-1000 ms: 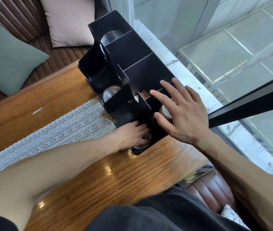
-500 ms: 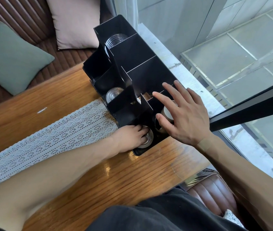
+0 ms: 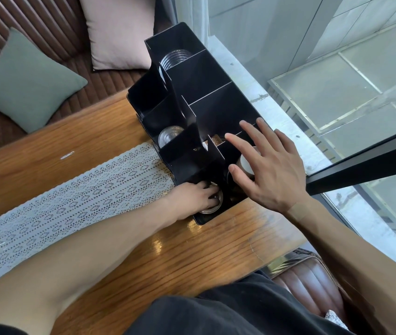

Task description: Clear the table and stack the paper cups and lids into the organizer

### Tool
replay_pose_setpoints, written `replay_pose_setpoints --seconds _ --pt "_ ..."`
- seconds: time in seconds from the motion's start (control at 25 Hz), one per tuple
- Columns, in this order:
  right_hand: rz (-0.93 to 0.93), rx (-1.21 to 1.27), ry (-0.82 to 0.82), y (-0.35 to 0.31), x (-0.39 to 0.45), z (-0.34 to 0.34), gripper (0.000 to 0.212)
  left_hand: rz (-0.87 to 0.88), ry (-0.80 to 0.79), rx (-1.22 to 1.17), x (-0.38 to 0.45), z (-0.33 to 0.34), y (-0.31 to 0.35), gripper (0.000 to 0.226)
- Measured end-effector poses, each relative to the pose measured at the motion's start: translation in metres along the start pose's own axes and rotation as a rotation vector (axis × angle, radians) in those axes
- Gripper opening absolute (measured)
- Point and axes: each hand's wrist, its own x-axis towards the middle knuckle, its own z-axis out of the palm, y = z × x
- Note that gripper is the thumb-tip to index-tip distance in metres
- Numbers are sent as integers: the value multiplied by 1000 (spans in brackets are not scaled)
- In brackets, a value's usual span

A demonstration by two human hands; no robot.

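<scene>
Left hand (image 3: 195, 198): grip curled on the clear lids (image 3: 212, 203) in the organizer (image 3: 218, 102) compartment nearest the surface (image 3: 168, 257) edge. Right hand (image 3: 268, 174): grip released, fingers spread, over a paper cup (image 3: 246, 163) just beyond the lids.

green cushion (image 3: 26, 81), pink cushion (image 3: 119, 32) (bench), lace runner (image 3: 71, 197)
</scene>
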Motion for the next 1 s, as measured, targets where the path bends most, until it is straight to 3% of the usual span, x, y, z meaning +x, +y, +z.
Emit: replay_pose_setpoints --seconds 0.24,0.56,0.8,1.0 --pt "1 5 -7 -1 1 -1 56 -109 -14 -60 5 -5 3 60" --pt "-7 -1 9 0 1 0 56 -14 59 -61 0 -1 -1 54" --pt "-16 -14 -8 0 0 -1 58 -1 214 -98 -11 5 1 39" --pt "-47 33 25 -2 1 -7 55 -84 358 -207 -33 7 1 45"
